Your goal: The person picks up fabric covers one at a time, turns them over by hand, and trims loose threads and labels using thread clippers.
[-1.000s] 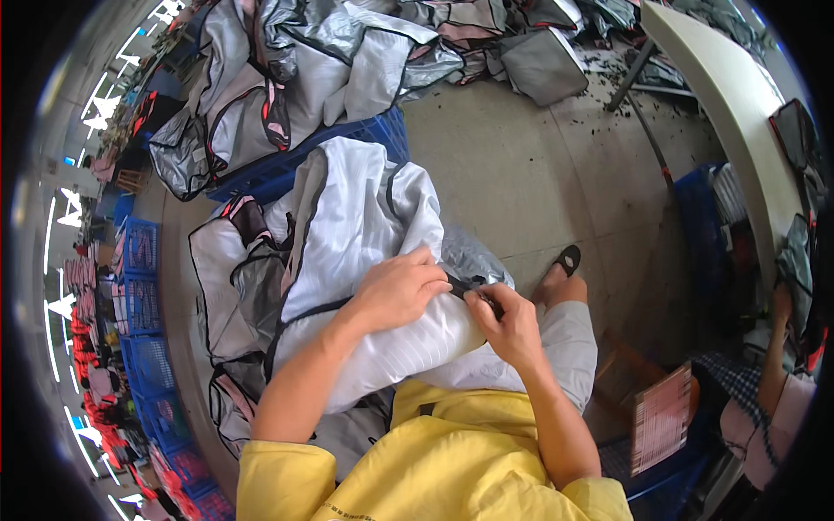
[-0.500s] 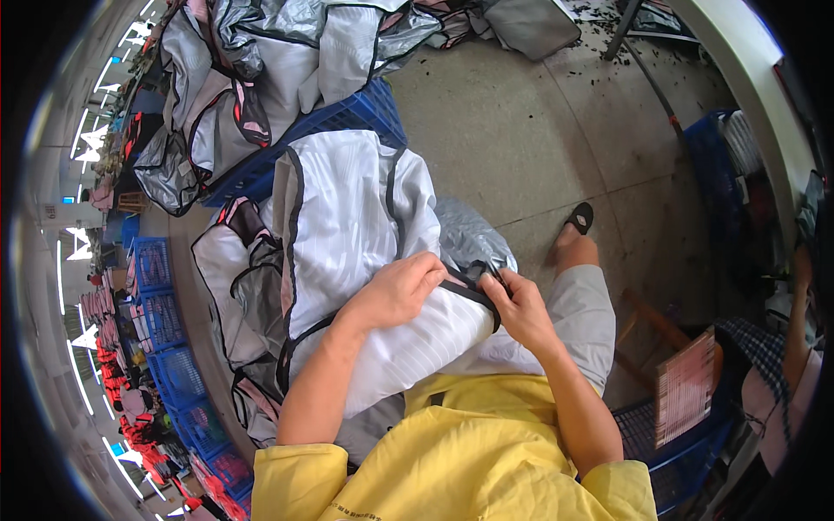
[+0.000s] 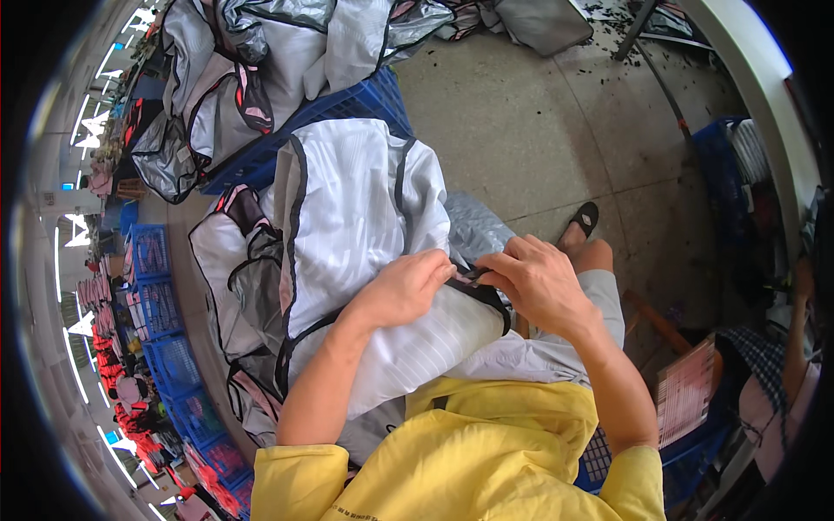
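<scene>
Across my lap lies a white striped fabric piece [image 3: 347, 208] with black edging, sewn like part of a cover or bag. My left hand [image 3: 404, 286] is closed on its folded edge, knuckles up. Close to it on the right, my right hand [image 3: 547, 282] pinches the same black edging [image 3: 491, 300] between thumb and fingertips. A small dark bit shows between the two hands; whether it is edging or a little tool I cannot make out. Silvery fabric [image 3: 478, 227] shows beyond my hands. More black-edged pieces [image 3: 230, 269] hang down on the left.
A blue crate [image 3: 382, 100] ahead is heaped with silver and white fabric pieces [image 3: 287, 52]. Blue baskets [image 3: 178, 365] line the left side. At right stand a pale table [image 3: 747, 78], another blue crate [image 3: 717, 156] and a pink slatted panel [image 3: 686, 391]. Dark scraps litter the far floor.
My right hand has turned over, back upward, and risen up and right, its fingertips closing in toward my left hand at the edging. My left hand has barely moved.
</scene>
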A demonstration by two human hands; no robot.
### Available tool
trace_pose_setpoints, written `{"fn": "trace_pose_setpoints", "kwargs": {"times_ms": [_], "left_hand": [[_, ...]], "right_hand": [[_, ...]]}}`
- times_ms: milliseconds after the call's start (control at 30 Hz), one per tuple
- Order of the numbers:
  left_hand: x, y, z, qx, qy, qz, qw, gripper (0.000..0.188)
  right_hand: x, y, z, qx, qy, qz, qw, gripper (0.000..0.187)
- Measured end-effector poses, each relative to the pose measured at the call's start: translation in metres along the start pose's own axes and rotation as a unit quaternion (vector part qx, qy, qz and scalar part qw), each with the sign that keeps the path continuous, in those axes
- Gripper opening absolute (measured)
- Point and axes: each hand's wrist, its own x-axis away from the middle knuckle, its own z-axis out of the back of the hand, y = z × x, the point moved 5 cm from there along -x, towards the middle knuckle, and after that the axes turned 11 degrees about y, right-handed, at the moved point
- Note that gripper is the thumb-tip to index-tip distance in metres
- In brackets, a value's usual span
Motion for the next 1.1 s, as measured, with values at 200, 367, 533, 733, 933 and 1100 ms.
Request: {"fn": "trace_pose_setpoints", "kwargs": {"times_ms": [200,367,533,733,933,1100], "left_hand": [[0.002,-0.001,0.0,-0.006,0.016,-0.009,1.0,0.019],[0.001,-0.001,0.001,-0.013,0.015,-0.004,1.0,0.019],[-0.001,-0.002,0.0,-0.007,0.01,0.001,1.0,0.021],[-0.003,-0.004,0.0,-0.011,0.001,0.008,1.0,0.023],[-0.005,-0.004,0.0,-0.018,0.002,0.005,1.0,0.022],[-0.004,-0.005,0.0,-0.012,0.007,-0.001,1.0,0.021]], "right_hand": [[-0.02,-0.013,0.005,0.057,-0.022,0.076,0.995,0.019],[-0.024,-0.019,0.008,0.064,-0.031,0.085,0.994,0.02],[-0.023,-0.022,0.008,0.07,-0.023,0.098,0.992,0.017],[-0.026,-0.021,0.008,0.059,-0.024,0.097,0.993,0.015],[-0.027,-0.019,0.004,0.057,-0.034,0.092,0.994,0.016],[-0.027,-0.02,0.005,0.048,-0.044,0.089,0.994,0.015]]}}
